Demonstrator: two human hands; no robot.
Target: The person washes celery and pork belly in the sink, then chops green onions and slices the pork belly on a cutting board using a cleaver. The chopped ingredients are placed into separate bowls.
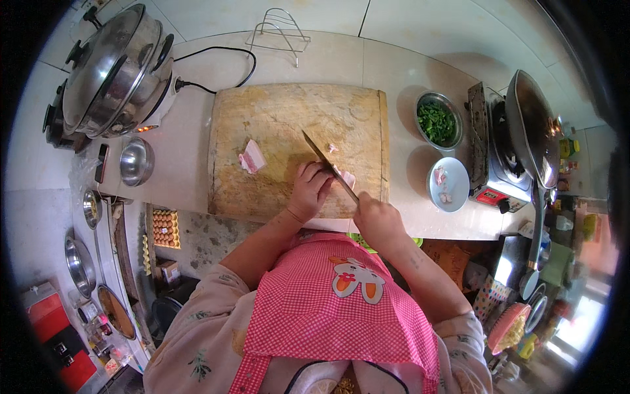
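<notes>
A wooden cutting board (275, 118) lies on the counter before me. My right hand (379, 219) is closed around the handle of a kitchen knife (320, 153), whose blade points up and left across the board. Beside the blade, my left hand (310, 189) has bent fingers on the board; whether they press on meat is hidden. A piece of pale pink raw meat (347, 179) shows just right of the blade, partly hidden by it. Another slab of meat (253, 157) lies left of my hands, and a small scrap (333, 147) sits above the blade.
At the right stand a metal bowl of chopped greens (436, 122), a white bowl with meat pieces (455, 192) and a gas stove (497, 147) with a wok (529, 123). Left are a steel bowl (137, 161) and a large lidded electric pot (110, 74). A wire rack (279, 37) stands behind the board.
</notes>
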